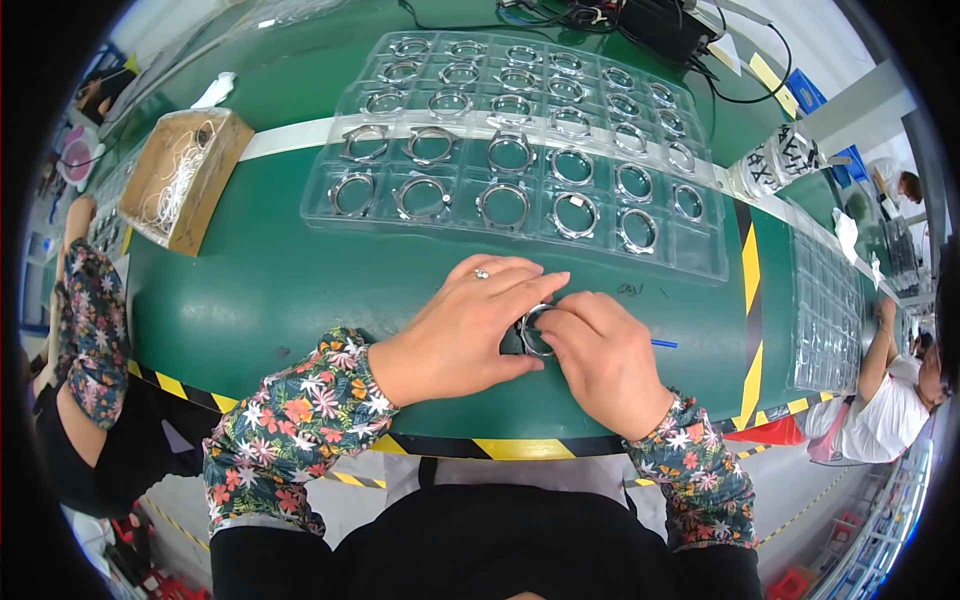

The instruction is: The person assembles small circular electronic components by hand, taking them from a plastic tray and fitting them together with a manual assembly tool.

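A round silver watch case (537, 331) is gripped between my two hands, close to the front of the green table (300, 285). My left hand (465, 325), with a ring on one finger, holds the case from its left side between thumb and fingers. From the right, the bent fingers of my right hand (605, 350) pinch its rim; whatever small part they may hold is hidden. Beyond my hands lies a clear plastic tray (455, 235) with rows of similar watch cases (503, 205). A thin blue stick (664, 344) pokes out beside my right hand.
At the left stands a cardboard box (205, 205) with white cords (183, 180). Another clear tray (825, 335) lies right of the yellow-black tape (751, 300). A white tub (765, 172) and black cables (590, 15) are farther back. Other people sit at both sides.
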Motion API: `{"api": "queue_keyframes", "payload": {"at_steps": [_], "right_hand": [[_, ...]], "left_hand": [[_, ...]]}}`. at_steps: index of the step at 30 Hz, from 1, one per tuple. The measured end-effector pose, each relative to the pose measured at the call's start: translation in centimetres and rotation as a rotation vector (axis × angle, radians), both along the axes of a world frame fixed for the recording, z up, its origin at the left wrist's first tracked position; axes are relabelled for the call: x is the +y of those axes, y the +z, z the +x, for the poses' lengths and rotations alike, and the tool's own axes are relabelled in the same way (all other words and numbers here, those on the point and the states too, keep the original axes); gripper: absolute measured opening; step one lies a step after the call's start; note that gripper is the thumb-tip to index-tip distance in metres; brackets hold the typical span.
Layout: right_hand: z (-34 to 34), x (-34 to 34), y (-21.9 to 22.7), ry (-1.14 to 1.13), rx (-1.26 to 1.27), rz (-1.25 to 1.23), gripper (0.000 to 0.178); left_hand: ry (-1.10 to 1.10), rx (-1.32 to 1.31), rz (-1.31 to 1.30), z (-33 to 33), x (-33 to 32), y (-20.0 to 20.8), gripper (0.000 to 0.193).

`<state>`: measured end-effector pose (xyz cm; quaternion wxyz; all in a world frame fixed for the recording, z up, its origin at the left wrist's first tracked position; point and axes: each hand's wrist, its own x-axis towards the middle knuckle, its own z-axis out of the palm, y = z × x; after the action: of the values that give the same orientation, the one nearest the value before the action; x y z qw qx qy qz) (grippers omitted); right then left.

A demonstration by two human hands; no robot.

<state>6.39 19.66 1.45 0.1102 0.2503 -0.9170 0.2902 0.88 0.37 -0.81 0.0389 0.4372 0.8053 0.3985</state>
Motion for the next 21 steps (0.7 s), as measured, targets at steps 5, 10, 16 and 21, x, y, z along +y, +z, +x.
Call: {"api": "queue_keyframes", "payload": {"at_steps": [5,10,16,21], "right_hand": [[-0.2,-0.5,-0.2,-0.050,0.009,-0.026,0.014],[-0.3,-0.4,-0.4,-0.076,-0.011,-0.074,0.013],[-0.4,-0.4,-0.8,-0.080,0.009,-0.110,0.013],[-0.2,-0.3,-0.8,-0.084,-0.003,-0.123,0.014]], "left_hand": [[0.012,-0.013,-0.002,0.1,0.1,-0.2,0.080],[0.026,-0.031,0.009,0.2,0.2,0.2,0.079],[0.021,-0.052,-0.006,0.3,0.4,0.4,0.078],[0.038,-0.064,-0.030,0.3,0.5,0.8,0.079]]}}
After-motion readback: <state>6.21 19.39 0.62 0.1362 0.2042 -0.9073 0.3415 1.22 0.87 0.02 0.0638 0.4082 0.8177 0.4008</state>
